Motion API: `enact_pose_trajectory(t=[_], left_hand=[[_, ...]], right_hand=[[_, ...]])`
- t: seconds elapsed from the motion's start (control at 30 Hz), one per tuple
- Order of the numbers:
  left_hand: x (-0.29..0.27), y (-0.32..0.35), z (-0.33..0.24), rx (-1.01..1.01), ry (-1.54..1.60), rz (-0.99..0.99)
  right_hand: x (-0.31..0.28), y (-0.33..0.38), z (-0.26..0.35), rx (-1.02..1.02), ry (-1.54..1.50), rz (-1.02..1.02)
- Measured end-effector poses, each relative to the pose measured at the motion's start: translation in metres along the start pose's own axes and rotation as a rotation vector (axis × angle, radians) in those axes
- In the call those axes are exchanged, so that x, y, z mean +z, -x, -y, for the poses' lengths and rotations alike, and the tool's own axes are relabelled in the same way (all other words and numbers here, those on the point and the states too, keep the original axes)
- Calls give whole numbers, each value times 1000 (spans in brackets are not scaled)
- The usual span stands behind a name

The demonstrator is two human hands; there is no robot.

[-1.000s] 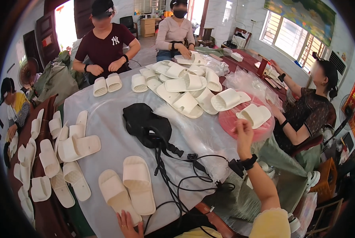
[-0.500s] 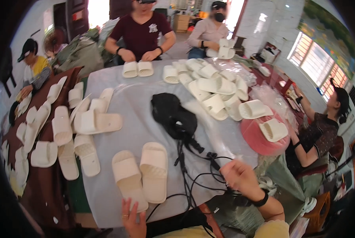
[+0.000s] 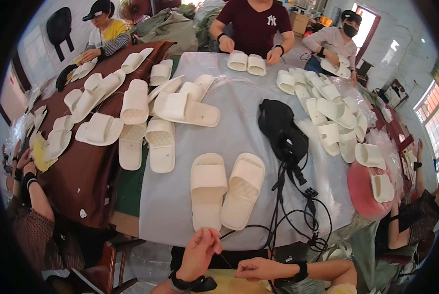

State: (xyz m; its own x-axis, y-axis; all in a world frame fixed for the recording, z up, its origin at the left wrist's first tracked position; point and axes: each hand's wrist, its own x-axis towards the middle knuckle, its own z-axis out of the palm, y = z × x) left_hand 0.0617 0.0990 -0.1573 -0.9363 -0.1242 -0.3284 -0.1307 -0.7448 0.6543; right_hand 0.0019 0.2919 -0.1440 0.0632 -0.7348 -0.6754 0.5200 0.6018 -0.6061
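A pair of cream slide slippers, the left one and the right one, lies side by side on the grey table cover, heels toward me. At the heel of the left slipper is my left hand, thumb and fingers pinched together. My right hand, also closed in a pinch, is lower and to the right, in front of the table edge. A thin pale thread runs between the two hands. Whether the left fingertips touch the slipper, I cannot tell.
A black bag with straps and black cables lies right of the pair. Cream slippers crowd the left and far right, some on a pink round object. Several people work around the table.
The view has swung left. My left hand, earlier spread by the slipper's heel, is now pinched. My right hand has come from beside the cables to near my left, and a thread now shows between them.
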Motion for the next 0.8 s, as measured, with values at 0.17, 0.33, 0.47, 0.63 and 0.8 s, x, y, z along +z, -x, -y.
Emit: enact_pose_trajectory(t=[0.17, 0.33, 0.47, 0.63, 0.8], left_hand=[[5, -11, -17, -11, -56, -140], [-2, -5, 1, -379, -52, 34], [10, 8, 16, -532, -93, 101], [13, 10, 25, -548, -75, 133], [8, -10, 24, -630, 64, 153]], right_hand=[[-1, 14, -11, -467, 914, -195], [-43, 38, 76, -399, 1033, -885], [-89, 9, 103, -521, 1277, -1131], [-119, -30, 95, -381, 1486, -1167], [-113, -34, 81, -446, 1592, -1129]])
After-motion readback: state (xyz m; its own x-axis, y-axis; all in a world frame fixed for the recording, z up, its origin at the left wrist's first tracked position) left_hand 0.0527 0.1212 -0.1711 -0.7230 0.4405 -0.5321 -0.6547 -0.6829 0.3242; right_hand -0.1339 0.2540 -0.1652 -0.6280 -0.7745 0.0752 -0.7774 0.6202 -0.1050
